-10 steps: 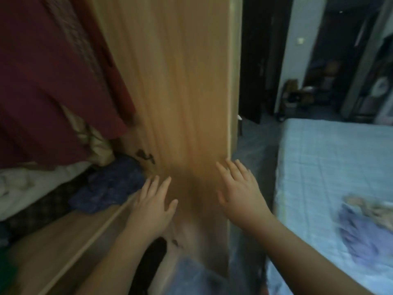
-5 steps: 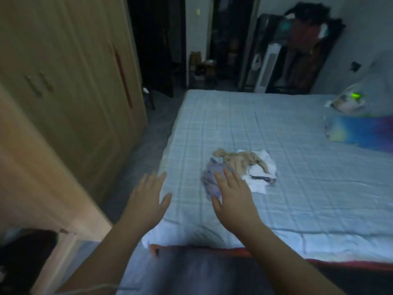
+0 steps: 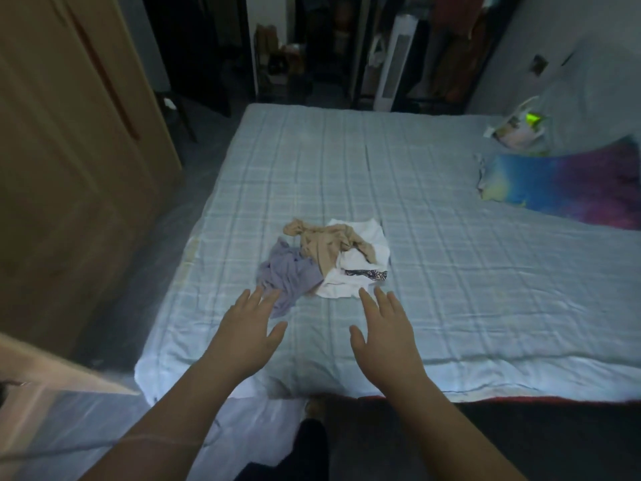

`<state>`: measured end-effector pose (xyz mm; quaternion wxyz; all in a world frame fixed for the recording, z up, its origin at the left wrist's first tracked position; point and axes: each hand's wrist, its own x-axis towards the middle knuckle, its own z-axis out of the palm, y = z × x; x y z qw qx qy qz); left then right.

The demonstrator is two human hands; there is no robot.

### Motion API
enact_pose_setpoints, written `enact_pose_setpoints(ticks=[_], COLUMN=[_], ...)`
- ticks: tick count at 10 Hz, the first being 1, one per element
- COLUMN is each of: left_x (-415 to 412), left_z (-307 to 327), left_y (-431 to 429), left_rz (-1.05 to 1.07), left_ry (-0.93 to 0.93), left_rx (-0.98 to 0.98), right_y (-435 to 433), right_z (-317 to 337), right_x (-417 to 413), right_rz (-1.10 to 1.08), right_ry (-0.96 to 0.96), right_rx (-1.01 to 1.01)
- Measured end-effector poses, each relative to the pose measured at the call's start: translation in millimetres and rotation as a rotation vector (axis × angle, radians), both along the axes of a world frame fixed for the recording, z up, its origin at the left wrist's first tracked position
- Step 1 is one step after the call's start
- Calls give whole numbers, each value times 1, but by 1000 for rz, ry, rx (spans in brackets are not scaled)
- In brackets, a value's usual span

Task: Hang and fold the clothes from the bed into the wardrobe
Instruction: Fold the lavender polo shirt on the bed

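A small heap of clothes lies on the bed, which has a pale blue checked cover: a lilac garment at the left, a beige one on top, and a white one with a dark patterned band at the right. My left hand hovers open, palm down, with its fingertips at the lilac garment's near edge. My right hand is open too, fingers straight, just short of the white garment. Neither hand holds anything. The wooden wardrobe stands at the left.
A blue and purple pillow and a plastic bag lie at the bed's far right. A narrow strip of floor runs between wardrobe and bed. A white tower fan and hanging clothes stand beyond the bed's far end.
My view has swung from the wardrobe's inside to the bed. Both hands have reached forward over the bed toward the heap of clothes, still open and holding nothing.
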<state>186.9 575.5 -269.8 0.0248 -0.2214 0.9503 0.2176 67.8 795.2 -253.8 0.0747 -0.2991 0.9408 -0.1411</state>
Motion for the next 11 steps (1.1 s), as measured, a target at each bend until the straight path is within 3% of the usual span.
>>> enact_pose_setpoints(ticks=[2, 5, 8, 9, 10, 11], left_x=[-82, -195, -270, -288, -292, -296], left_z=[-34, -126, -229, -266, -295, -319], left_y=[-31, -99, -104, -91, -83, -82], left_rz=[-16, 92, 349, 575, 324, 466], left_ry=[59, -77, -272, -401, -290, -165], left_rx=[52, 209, 474, 195, 312, 233], right_y=[-20, -103, -149, -167, -186, -205], right_z=[-31, -103, -221, -256, -294, -323], right_x=[-84, -213, -247, -258, -270, -280], right_rz=[41, 152, 253, 260, 276, 278], right_ry=[-15, -183, -556, -682, -691, -598], right_rx=[88, 150, 157, 46, -5, -38])
